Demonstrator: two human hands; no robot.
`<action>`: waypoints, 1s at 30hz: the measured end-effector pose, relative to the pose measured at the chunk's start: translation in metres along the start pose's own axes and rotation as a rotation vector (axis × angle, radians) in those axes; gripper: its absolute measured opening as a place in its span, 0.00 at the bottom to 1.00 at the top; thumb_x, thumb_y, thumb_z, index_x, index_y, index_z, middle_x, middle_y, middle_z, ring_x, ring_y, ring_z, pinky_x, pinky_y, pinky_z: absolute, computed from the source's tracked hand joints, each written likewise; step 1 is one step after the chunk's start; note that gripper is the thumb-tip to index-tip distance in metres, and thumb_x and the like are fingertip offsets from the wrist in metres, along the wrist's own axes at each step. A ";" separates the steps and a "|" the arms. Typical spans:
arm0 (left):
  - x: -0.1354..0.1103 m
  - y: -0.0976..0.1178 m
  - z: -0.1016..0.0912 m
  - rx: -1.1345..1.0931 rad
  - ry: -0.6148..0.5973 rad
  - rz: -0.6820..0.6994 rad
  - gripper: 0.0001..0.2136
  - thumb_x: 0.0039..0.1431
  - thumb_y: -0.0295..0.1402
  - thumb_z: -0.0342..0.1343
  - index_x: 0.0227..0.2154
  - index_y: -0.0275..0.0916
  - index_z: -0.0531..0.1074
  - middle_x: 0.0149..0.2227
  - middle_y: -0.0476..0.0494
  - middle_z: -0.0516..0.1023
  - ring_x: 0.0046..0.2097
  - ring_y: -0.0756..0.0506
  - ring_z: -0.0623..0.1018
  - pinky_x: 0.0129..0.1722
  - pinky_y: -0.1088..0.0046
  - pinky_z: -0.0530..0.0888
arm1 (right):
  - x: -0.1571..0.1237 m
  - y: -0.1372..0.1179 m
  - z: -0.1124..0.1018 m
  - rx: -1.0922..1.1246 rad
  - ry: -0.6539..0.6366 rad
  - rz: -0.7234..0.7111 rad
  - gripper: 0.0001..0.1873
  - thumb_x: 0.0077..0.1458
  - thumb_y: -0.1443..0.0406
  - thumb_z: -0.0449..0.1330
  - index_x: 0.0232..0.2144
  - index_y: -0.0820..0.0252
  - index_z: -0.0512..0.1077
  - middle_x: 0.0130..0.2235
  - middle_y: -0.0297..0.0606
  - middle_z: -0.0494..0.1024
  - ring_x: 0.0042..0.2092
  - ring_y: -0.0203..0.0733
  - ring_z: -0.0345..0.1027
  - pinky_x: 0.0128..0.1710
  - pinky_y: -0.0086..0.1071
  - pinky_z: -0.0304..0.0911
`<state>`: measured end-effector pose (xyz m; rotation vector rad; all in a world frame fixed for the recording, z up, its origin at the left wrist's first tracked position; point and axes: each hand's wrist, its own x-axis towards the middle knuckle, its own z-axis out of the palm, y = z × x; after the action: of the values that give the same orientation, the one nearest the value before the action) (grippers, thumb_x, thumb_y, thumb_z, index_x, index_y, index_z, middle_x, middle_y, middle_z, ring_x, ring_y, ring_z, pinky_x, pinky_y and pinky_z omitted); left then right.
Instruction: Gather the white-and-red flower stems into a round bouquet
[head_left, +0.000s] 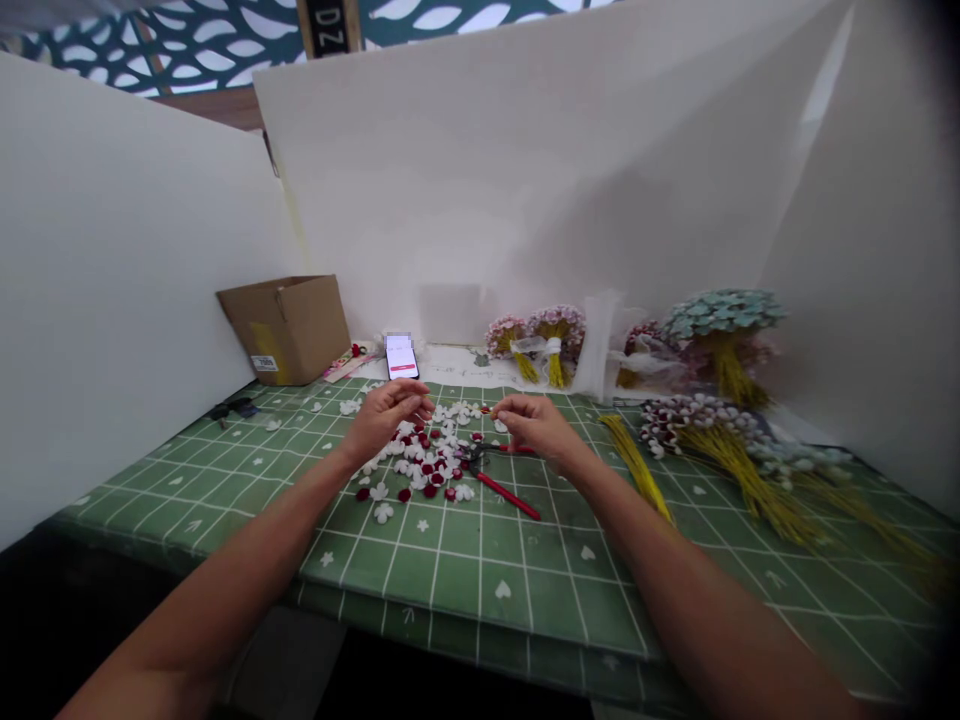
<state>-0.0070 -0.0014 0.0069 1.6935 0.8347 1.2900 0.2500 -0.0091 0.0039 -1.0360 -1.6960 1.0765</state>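
Observation:
My left hand (pixel 386 420) is held just above the back left of a loose pile of small white and dark red flower pieces (pixel 431 465), its fingers curled together. Whatever is in those fingers is too small to make out. Across the pile, my right hand (pixel 536 425) pinches thumb and forefinger together, with a tiny yellowish and red speck at the tips that I cannot name. Below and between the hands lie red-handled pliers (pixel 506 492), their jaws among the pieces. To the right of my right hand rests a bundle of yellow stems (pixel 637 468).
A phone (pixel 401 357) leans upright behind the pile. On the left stands a cardboard box (pixel 289 325), with dark sunglasses-like items (pixel 232 408) before it. Finished flower bunches (pixel 724 315) and white-red flower stems (pixel 697 425) fill the right side. White panels enclose the green checked table (pixel 465 560).

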 end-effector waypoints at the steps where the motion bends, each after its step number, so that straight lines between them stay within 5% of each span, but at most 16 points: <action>1: 0.000 0.000 0.000 0.047 0.013 0.029 0.12 0.56 0.37 0.57 0.39 0.35 0.70 0.32 0.44 0.78 0.31 0.49 0.78 0.33 0.71 0.76 | 0.000 0.000 0.000 0.019 -0.003 0.009 0.11 0.47 0.58 0.58 0.28 0.60 0.71 0.18 0.24 0.59 0.18 0.30 0.57 0.19 0.28 0.64; 11: -0.002 0.004 -0.002 0.502 0.119 0.273 0.07 0.56 0.36 0.56 0.33 0.38 0.74 0.33 0.45 0.77 0.30 0.50 0.76 0.32 0.74 0.72 | -0.002 -0.002 -0.002 0.141 -0.053 0.097 0.10 0.45 0.59 0.61 0.27 0.60 0.71 0.17 0.23 0.58 0.17 0.28 0.50 0.18 0.28 0.63; 18: -0.002 0.003 -0.009 0.685 0.111 0.412 0.10 0.60 0.36 0.53 0.41 0.40 0.74 0.34 0.45 0.74 0.34 0.49 0.74 0.37 0.74 0.69 | -0.002 -0.002 -0.004 0.214 -0.137 0.121 0.11 0.44 0.58 0.63 0.26 0.61 0.71 0.15 0.22 0.55 0.17 0.28 0.46 0.18 0.28 0.63; 23: -0.001 0.000 -0.010 0.703 0.054 0.514 0.11 0.64 0.31 0.46 0.42 0.40 0.73 0.35 0.46 0.74 0.29 0.53 0.72 0.33 0.76 0.70 | -0.003 -0.002 -0.006 0.245 -0.152 0.130 0.12 0.45 0.57 0.63 0.27 0.61 0.71 0.15 0.21 0.52 0.17 0.27 0.43 0.18 0.29 0.63; 30: 0.000 0.005 -0.005 0.674 0.014 0.583 0.06 0.59 0.31 0.54 0.36 0.39 0.76 0.36 0.43 0.76 0.38 0.48 0.75 0.40 0.72 0.71 | 0.000 0.004 -0.011 0.168 -0.139 0.088 0.12 0.48 0.56 0.60 0.29 0.60 0.70 0.16 0.20 0.49 0.17 0.28 0.41 0.20 0.32 0.65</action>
<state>-0.0120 -0.0028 0.0118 2.6060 0.8750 1.4900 0.2611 -0.0059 0.0028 -0.9538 -1.6486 1.3508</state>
